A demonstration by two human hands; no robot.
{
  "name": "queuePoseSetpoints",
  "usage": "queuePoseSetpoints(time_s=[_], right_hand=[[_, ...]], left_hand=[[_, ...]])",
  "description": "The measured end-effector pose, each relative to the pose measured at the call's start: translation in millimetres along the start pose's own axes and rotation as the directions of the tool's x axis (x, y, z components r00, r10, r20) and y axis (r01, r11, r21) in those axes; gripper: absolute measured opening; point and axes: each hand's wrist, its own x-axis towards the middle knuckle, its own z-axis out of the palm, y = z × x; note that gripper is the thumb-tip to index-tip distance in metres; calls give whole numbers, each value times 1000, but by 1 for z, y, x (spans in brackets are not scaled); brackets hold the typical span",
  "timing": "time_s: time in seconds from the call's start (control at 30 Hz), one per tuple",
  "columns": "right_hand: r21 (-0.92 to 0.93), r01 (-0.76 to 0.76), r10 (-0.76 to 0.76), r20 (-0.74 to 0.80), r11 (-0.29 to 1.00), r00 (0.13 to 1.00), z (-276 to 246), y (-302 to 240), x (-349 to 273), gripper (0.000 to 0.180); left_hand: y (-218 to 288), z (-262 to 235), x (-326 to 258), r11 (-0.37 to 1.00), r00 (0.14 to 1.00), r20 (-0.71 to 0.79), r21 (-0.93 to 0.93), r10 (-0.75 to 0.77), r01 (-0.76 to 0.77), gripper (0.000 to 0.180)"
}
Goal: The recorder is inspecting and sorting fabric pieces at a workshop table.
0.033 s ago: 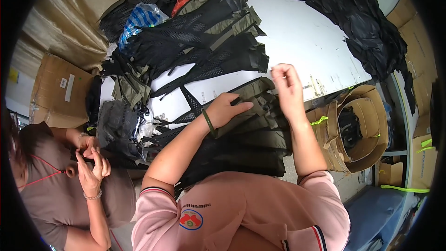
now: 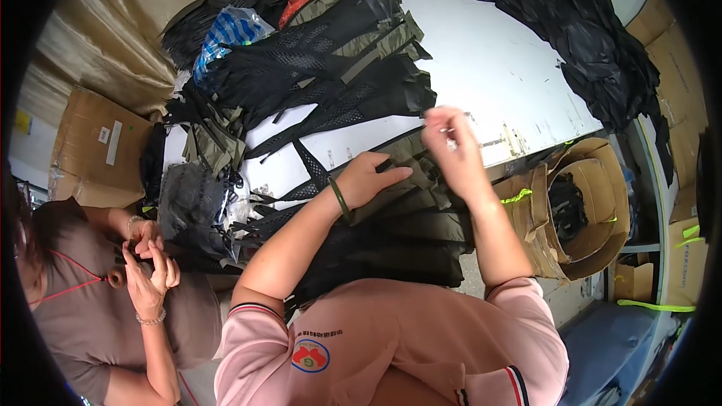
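Note:
My left hand (image 2: 368, 180), with a green bangle (image 2: 339, 199) at the wrist, lies on a stack of black and olive fabric pieces (image 2: 410, 173). Its thumb is stretched out, apart from the fingers. My right hand (image 2: 455, 146) is raised just above the stack's far right end, blurred by motion. Its fingers are curled in, and whatever may be between them is too small and smeared to name. More dark fabric pieces (image 2: 398, 244) with mesh parts lie close to my body, beneath my forearms.
Layered mesh and olive pieces (image 2: 338, 60) cover the white table (image 2: 481, 45). Black fabric (image 2: 571, 30) heaps at the far right. An opened carton (image 2: 602, 218) stands right of my arm. At left, a co-worker (image 2: 143, 293) sits with hands together, near a closed carton (image 2: 94, 146).
My right hand has shifted slightly left and toward me, and is more blurred. My left hand stays on the stack.

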Motion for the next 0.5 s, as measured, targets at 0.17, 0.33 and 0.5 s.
queuePoseSetpoints(time_s=[0.17,0.33,0.5], right_hand=[[-203,-17,52,166,979,985,5,20,-16,10],[-58,-101,91,-156,993,984,-49,16,18,16],[-410,-286,300,-33,866,953,-54,39,-1,24]], left_hand=[[6,1,-4,948,981,13,253,196,-192,31],[25,-54,-34,841,980,25,509,199,-184,31],[3,-86,-45,771,999,-12,636,-36,36,33]])
